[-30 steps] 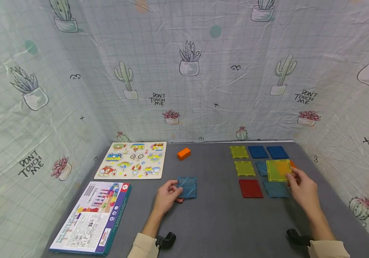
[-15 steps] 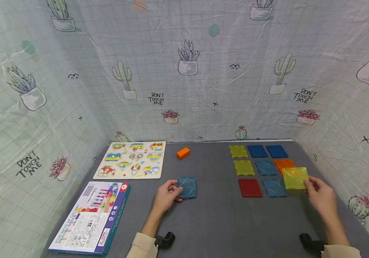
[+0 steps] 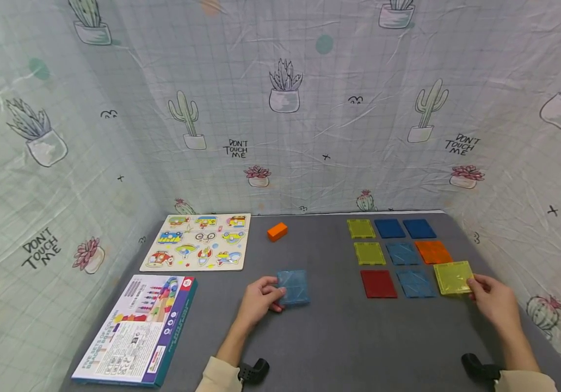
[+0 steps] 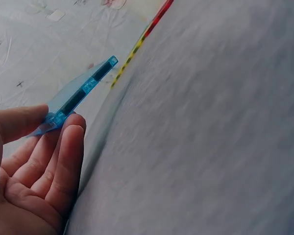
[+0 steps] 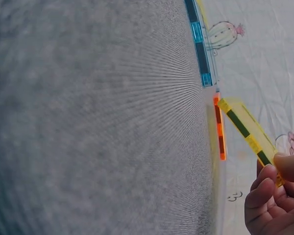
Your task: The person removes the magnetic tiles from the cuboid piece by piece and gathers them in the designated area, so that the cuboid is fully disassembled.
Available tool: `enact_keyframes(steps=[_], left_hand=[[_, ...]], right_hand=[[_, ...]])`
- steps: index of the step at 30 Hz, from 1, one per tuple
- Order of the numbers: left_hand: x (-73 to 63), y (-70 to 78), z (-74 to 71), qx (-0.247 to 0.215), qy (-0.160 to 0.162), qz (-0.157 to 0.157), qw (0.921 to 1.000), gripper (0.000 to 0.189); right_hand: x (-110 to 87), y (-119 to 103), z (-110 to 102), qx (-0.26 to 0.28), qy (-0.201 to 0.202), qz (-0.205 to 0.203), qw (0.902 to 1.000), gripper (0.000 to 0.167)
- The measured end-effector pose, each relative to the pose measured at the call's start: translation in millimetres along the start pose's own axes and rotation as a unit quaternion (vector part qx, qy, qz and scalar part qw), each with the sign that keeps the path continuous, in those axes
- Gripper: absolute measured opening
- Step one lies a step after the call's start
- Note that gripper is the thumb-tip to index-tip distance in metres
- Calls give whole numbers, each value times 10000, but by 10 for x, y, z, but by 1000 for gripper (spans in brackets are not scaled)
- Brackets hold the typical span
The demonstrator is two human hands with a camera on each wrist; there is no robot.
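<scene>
Between the thumb and fingers of my left hand (image 3: 256, 299) is a light blue translucent magnetic tile (image 3: 294, 288); the left wrist view shows this blue tile (image 4: 81, 93) edge-on, raised off the table. My right hand (image 3: 498, 305) pinches a yellow magnetic tile (image 3: 452, 276) by its right edge, at the right end of the front row. In the right wrist view the yellow tile (image 5: 250, 132) is tilted, near the edge of an orange tile (image 5: 219, 127). Left of it lie a light blue tile (image 3: 416, 283) and a red tile (image 3: 379, 284).
Behind are yellow tiles (image 3: 370, 253), dark blue tiles (image 3: 389, 228) and another light blue tile (image 3: 404, 253). An orange block (image 3: 277, 232) lies at the back middle. A picture puzzle board (image 3: 197, 242) and a flat box (image 3: 135, 329) occupy the left side. Patterned cloth (image 3: 329, 125) surrounds the table.
My right hand has carried the yellow tile right and nearer to me, lowering it beside the front row and uncovering the orange tile. My left hand has shifted slightly right with its blue tile.
</scene>
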State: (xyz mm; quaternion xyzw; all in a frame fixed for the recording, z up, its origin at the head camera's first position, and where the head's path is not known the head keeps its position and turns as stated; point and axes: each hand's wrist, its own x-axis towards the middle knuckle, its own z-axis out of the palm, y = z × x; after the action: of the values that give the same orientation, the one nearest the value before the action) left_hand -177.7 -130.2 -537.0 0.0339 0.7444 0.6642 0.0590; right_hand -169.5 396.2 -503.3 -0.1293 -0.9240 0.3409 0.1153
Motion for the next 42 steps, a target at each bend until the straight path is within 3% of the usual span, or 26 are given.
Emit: enact_keyframes(steps=[8,16,20,25,29,37,42], left_hand=[[-109,145,213,-61,-637,-168,9978,39],[-212,261,590,-403,-1054,-563,9920,36],[-257,284,774,-525,-1161,-644,9898,35],[-296,273,964,-609,-1207,-737,9881,33],[-332,277,1097,-664,-1287,-775,9864,30],[-388,253,1350,-900,-1594,-948,9785,25],[-413,225,1494,-975,-1610,-1059,9764,28]], right_hand=[[49,44,-5,-43,-245,27,9997,49],[36,71,-13,-115,-488,91,9987,52],[63,62,-15,-236,-754,228,9966,62],[129,78,-28,-539,-1375,492,9878,86],[148,82,-15,-674,-1645,595,9823,93],[149,116,16,-810,-1740,575,9797,94],[147,124,20,-861,-1658,473,9813,91]])
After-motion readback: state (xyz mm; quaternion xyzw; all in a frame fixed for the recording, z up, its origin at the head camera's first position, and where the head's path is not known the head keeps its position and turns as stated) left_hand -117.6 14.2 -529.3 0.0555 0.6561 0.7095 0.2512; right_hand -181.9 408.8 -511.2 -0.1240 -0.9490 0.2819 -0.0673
